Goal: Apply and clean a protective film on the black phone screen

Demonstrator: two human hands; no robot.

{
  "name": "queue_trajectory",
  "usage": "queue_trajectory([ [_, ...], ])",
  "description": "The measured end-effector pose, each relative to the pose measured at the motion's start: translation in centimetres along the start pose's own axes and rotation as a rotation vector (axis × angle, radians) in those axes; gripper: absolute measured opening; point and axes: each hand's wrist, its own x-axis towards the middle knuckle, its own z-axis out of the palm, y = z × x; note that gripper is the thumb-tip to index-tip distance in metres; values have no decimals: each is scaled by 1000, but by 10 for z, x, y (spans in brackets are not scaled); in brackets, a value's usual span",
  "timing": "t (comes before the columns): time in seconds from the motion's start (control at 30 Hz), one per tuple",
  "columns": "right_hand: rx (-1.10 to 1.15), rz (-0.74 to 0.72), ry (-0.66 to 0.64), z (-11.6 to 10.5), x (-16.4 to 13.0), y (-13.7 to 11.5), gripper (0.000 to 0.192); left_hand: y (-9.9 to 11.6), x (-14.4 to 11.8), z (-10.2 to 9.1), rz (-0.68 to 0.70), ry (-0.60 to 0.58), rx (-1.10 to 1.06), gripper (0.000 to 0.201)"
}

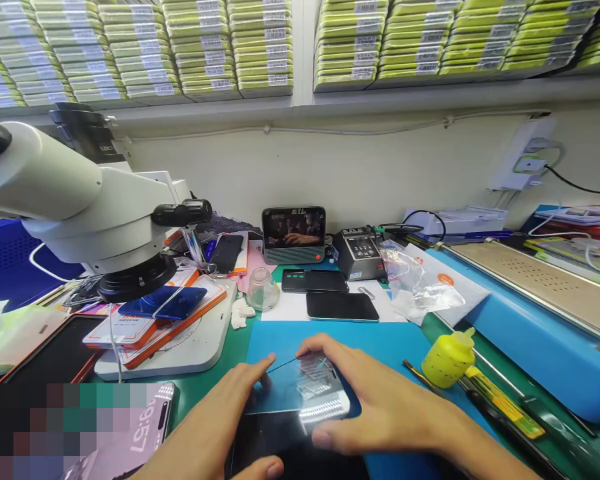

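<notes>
A phone-sized glass panel lies between my hands. It is glossy, with strong reflections and a dark slot near its right end, and blue shows in its upper left part. My right hand grips it, index finger on the far edge and thumb on the near side. My left hand is at its left end, index fingertip on the far corner and thumb lower down over a black, shiny surface. Whether that surface belongs to the panel or to a phone beneath, I cannot tell. A blue mat lies underneath.
A lit phone and a microscope stand left. Behind are a glass jar, black phone, dark case and playing video screen. Right are a yellow bottle, screwdrivers and a blue machine.
</notes>
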Motion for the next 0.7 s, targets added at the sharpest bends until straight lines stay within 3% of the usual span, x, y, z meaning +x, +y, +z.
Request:
queue_trajectory([
  [0.2, -147, 148, -67, -19, -16, -15, 80, -8, -8, 20, -10, -66, 68, 102],
  [0.33, -175, 205, -157, -27, -14, -26, 89, -16, -11, 35, 27, 21, 56, 85],
  [0.5, -171, 261, -184, -27, -12, -28, 101, -27, -14, 52, 56, 72, 69, 80],
  [0.6, -144, 241, -201, -27, -12, -25, 103, -30, -17, 56, 20, 41, 95, 74],
  [0.7, -137, 228, -213, -27, -13, -23, 102, -30, -19, 52, 48, 2, 96, 81],
])
